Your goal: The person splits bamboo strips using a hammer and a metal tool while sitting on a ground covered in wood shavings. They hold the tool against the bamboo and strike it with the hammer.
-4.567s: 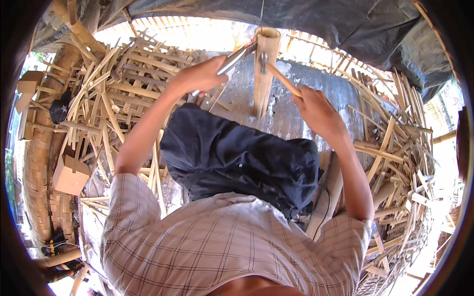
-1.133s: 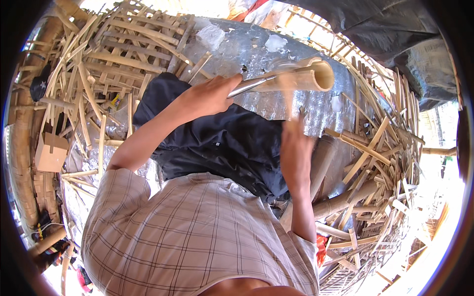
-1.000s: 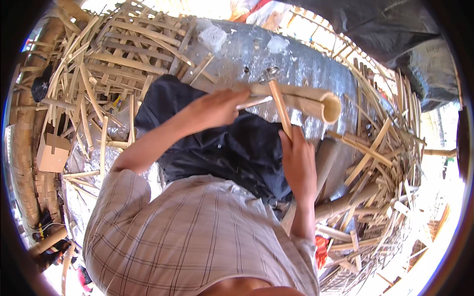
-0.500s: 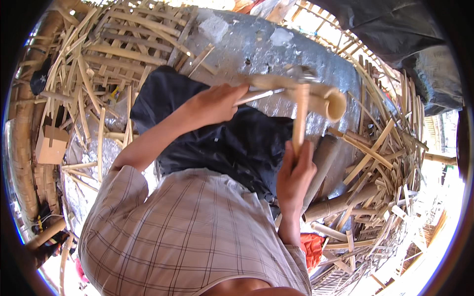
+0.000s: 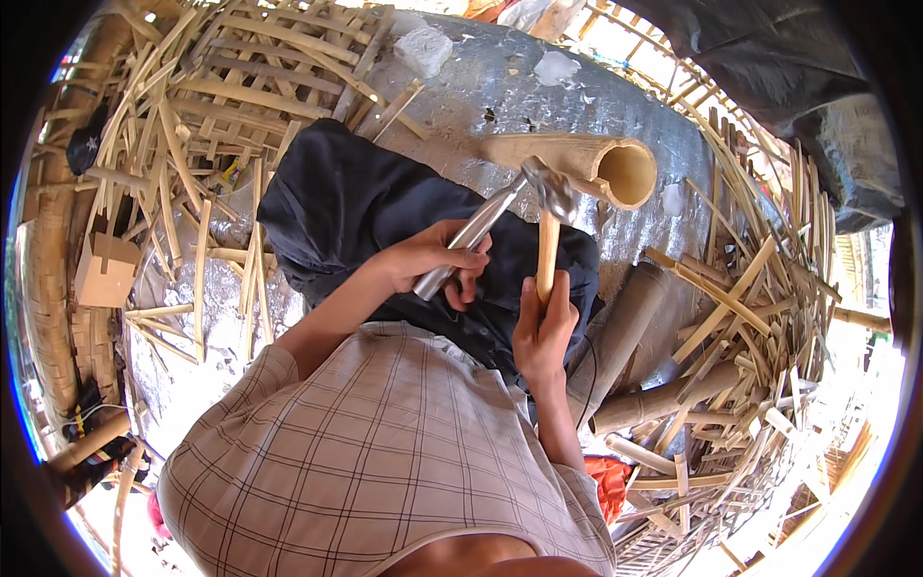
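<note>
My left hand (image 5: pixel 450 252) is closed around a shiny silver metal tool (image 5: pixel 473 236), tube-like, thick at the near end and narrowing toward the far end. Its exact kind is hard to make out. My right hand (image 5: pixel 546 325) grips the wooden handle of a hammer (image 5: pixel 549 240), its steel head up and beside the narrow end of the metal tool; whether they touch I cannot tell. Just beyond the hammer head lies a bamboo tube (image 5: pixel 558 152), its hollow cut end facing right, with a notch in the rim. Dark cloth (image 5: pixel 385 192) covers my lap below both hands.
A grey, worn surface (image 5: pixel 500 77) spreads behind the bamboo tube. Split bamboo strips (image 5: pixel 740 298) pile up on the right, with thicker bamboo pieces (image 5: pixel 630 317) nearby. A woven bamboo lattice (image 5: pixel 260 72) lies far left, a cardboard box (image 5: pixel 106 271) at the left, black sheeting (image 5: pixel 769 58) far right.
Both hands have drawn back toward my body. The metal tool has come away from the bamboo tube and tilts more steeply; the hammer head has dropped nearer and left.
</note>
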Motion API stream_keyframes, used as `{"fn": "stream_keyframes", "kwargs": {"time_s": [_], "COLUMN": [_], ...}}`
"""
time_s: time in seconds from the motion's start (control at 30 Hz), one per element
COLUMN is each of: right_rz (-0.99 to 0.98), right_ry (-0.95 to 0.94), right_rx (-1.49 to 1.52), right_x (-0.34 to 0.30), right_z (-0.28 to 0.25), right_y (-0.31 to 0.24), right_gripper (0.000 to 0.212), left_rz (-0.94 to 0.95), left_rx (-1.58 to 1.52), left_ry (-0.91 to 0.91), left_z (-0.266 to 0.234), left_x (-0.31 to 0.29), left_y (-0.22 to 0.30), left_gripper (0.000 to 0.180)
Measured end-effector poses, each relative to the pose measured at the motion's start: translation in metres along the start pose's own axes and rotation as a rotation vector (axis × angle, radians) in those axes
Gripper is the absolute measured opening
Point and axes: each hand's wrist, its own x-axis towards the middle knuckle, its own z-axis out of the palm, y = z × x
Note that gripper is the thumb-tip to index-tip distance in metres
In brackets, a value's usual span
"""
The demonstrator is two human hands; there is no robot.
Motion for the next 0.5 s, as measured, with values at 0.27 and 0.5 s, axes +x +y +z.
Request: {"fn": "stream_keyframes", "kwargs": {"time_s": [0.27, 0.5], "right_rz": [0.043, 0.108], "right_ry": [-0.084, -0.078], "right_rx": [-0.167, -0.331], "right_x": [-0.001, 0.006], "right_z": [0.009, 0.032], "right_y": [-0.015, -0.009], "right_gripper": [0.021, 0.017], "left_rz": [0.128, 0.156], "left_rx": [-0.236, -0.258], "left_ry": [0.031, 0.016], "left_z": [-0.004, -0.013], "left_x": [0.0, -0.003], "left_y": [-0.042, -0.031], "left_gripper": [0.019, 0.018]}}
